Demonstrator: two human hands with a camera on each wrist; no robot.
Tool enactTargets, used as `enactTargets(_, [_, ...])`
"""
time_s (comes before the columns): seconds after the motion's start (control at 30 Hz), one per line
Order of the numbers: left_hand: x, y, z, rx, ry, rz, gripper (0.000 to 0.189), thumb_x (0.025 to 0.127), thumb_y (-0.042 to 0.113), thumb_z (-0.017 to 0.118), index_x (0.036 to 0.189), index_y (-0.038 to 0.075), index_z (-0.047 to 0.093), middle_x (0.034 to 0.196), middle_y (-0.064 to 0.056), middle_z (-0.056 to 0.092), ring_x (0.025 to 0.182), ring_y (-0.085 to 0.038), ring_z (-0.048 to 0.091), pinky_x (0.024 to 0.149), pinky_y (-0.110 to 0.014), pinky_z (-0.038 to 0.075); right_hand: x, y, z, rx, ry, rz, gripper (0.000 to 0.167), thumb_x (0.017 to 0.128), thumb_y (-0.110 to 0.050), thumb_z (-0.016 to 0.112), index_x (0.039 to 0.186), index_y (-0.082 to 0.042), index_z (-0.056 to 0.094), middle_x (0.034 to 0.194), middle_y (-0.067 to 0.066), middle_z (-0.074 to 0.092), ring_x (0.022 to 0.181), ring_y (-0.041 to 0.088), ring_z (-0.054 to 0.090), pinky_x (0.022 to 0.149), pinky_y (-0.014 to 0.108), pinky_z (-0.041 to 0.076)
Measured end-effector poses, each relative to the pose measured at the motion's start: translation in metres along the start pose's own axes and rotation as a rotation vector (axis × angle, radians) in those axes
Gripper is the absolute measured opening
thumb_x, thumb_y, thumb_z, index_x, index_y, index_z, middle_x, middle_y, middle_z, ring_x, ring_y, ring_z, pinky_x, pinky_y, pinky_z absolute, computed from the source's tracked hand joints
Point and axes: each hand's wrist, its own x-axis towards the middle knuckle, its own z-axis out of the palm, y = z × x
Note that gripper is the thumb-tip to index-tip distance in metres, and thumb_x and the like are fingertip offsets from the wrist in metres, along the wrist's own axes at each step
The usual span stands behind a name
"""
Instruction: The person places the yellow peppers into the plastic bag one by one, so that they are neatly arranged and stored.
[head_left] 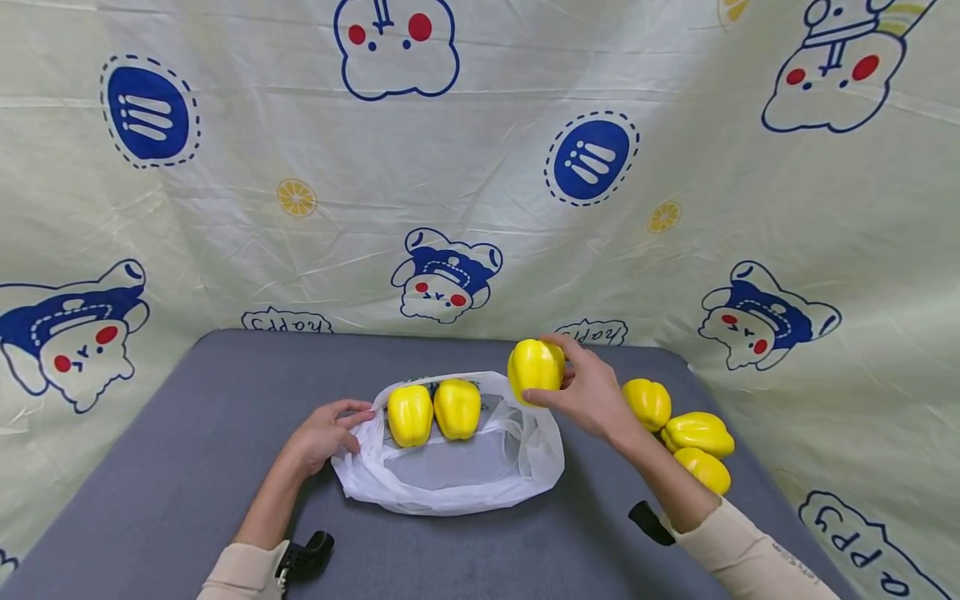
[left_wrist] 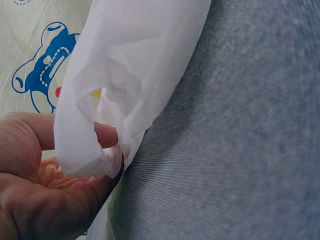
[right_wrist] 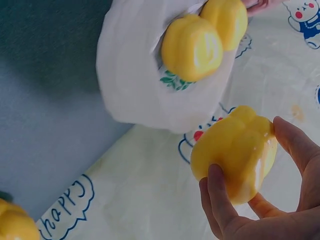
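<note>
A white plastic bag [head_left: 405,497] lies with its mouth spread wide, and two yellow bell peppers [head_left: 409,417] sit side by side inside it. My left hand [head_left: 324,435] holds the bag's left rim; in the left wrist view, thin white plastic [left_wrist: 145,45] is folded about its fingers. Above the bag's right edge, a third yellow bell pepper [head_left: 534,371] is gripped between the thumb and fingers of my right hand [head_left: 594,393]. In the right wrist view this pepper [right_wrist: 232,155] is apart from the bag, whose side bears a green leaf print.
Several more yellow bell peppers [head_left: 699,434] lie grouped on the grey table [head_left: 225,400], right of the bag and beside my right forearm. A cartoon-printed cloth [head_left: 480,192] hangs behind the table and along its sides. Black straps [head_left: 307,557] sit at both wrists.
</note>
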Motion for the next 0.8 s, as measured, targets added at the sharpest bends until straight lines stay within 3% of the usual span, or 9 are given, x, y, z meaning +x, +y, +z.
enactTargets(0.4, [-0.001, -0.001, -0.001, -0.005, -0.003, 0.017, 0.068, 0.071, -0.024, 0.057, 0.137, -0.006, 0.054, 0.141, -0.025, 0.059, 0.144, -0.042, 0.043, 0.080, -0.027, 0.046, -0.009, -0.014, 0.020, 0.029, -0.096, -0.045, 0.081, 0.077, -0.033, 0.086, 0.148, -0.021, 0.048, 0.127, 0.014, 0.064, 0.100, 0.030, 0.069, 0.076, 0.038, 0.058])
enactTargets(0.8, [0.000, 0.001, 0.000, -0.014, -0.001, 0.011, 0.067, 0.072, -0.023, 0.057, 0.137, -0.006, 0.054, 0.141, -0.024, 0.059, 0.144, -0.041, 0.043, 0.080, -0.026, 0.047, -0.013, -0.016, 0.038, -0.011, -0.156, -0.003, 0.080, 0.075, -0.033, 0.087, 0.145, -0.022, 0.052, 0.116, 0.010, 0.064, 0.090, 0.023, 0.059, 0.072, 0.034, 0.054])
